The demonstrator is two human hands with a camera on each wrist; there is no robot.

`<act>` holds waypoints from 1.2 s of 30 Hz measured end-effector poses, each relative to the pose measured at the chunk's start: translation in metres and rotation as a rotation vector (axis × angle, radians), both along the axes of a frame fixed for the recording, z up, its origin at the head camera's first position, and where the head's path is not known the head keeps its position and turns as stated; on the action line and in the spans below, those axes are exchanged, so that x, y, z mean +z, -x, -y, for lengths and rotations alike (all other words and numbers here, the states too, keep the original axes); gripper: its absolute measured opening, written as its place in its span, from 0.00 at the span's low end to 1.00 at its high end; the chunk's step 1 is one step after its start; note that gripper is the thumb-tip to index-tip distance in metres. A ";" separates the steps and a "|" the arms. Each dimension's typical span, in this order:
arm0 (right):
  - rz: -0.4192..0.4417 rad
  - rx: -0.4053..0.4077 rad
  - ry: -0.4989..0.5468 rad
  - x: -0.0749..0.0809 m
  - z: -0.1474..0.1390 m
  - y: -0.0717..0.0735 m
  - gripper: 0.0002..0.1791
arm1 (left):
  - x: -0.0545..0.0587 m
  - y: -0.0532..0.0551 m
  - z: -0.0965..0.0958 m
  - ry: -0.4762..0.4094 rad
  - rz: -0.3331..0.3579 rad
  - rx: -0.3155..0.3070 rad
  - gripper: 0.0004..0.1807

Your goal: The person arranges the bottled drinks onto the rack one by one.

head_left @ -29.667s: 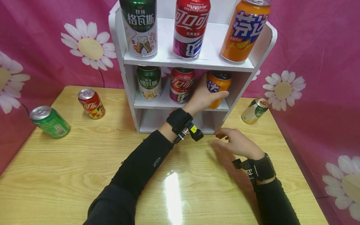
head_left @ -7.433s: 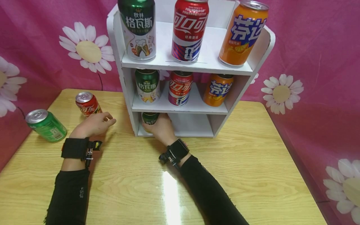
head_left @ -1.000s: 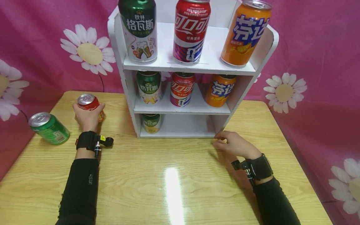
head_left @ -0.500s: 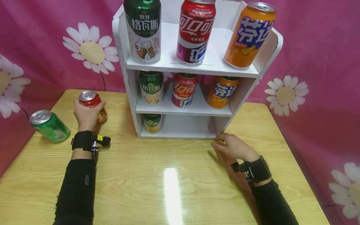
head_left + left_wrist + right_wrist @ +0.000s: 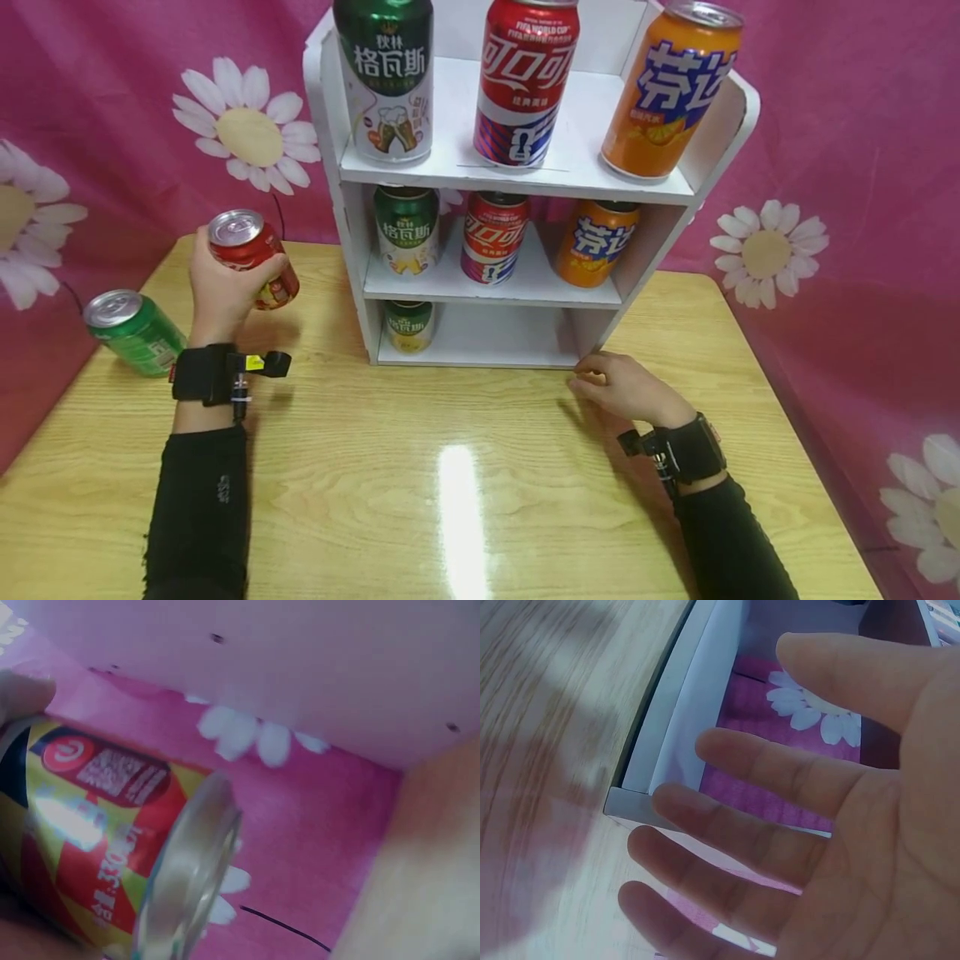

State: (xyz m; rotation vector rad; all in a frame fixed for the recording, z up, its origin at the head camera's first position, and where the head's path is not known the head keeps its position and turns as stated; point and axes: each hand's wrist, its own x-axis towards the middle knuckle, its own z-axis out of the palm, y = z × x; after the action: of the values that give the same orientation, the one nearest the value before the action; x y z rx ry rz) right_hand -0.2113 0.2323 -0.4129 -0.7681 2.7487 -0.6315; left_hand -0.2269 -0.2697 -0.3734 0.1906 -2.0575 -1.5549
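Note:
My left hand [image 5: 221,287] grips a red cola can [image 5: 255,254], raised a little over the table's back left. In the left wrist view, this can [image 5: 97,840] lies slantwise, showing a red and yellow pattern, a QR code and its silver end. Left of it a green can [image 5: 146,337] leans in view on the table. My right hand [image 5: 633,387] rests by the lower right corner of the white shelf [image 5: 487,354]; the right wrist view shows its fingers [image 5: 757,832] spread and relaxed, holding nothing.
On the top shelf stand a green-white kvass can [image 5: 390,92], a red cola can [image 5: 525,83] and an orange soda can [image 5: 667,96]. Smaller matching kvass [image 5: 407,229], cola [image 5: 495,237] and orange [image 5: 597,244] cans fill the middle shelf. A small kvass can [image 5: 409,327] sits bottom left.
My left hand has lifted the red cola can off the table within the last second. Since the oldest frame, the small kvass can moved from the table's right to the bottom shelf.

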 end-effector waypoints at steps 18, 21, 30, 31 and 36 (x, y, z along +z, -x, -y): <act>-0.002 -0.005 0.008 0.003 0.001 0.000 0.17 | 0.041 -0.036 -0.018 -0.239 -0.167 -0.383 0.34; 0.001 -0.001 0.016 0.004 0.001 -0.001 0.16 | 0.046 -0.042 -0.022 -0.234 -0.177 -0.424 0.34; 0.006 -0.011 0.026 0.005 -0.003 -0.002 0.15 | 0.050 -0.060 -0.043 -0.032 -0.087 -0.488 0.33; 0.006 -0.010 0.025 0.004 -0.003 -0.001 0.15 | 0.050 -0.062 -0.045 0.015 -0.062 -0.480 0.34; 0.004 -0.008 0.023 0.003 -0.005 -0.001 0.15 | 0.042 -0.076 -0.052 0.194 0.014 -0.474 0.38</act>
State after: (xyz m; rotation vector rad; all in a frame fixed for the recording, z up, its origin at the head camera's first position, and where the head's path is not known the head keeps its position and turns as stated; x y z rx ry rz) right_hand -0.2102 0.2373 -0.4095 -0.7608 2.7461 -0.6671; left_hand -0.1509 -0.2174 -0.3311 -0.3867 -2.3637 -1.5967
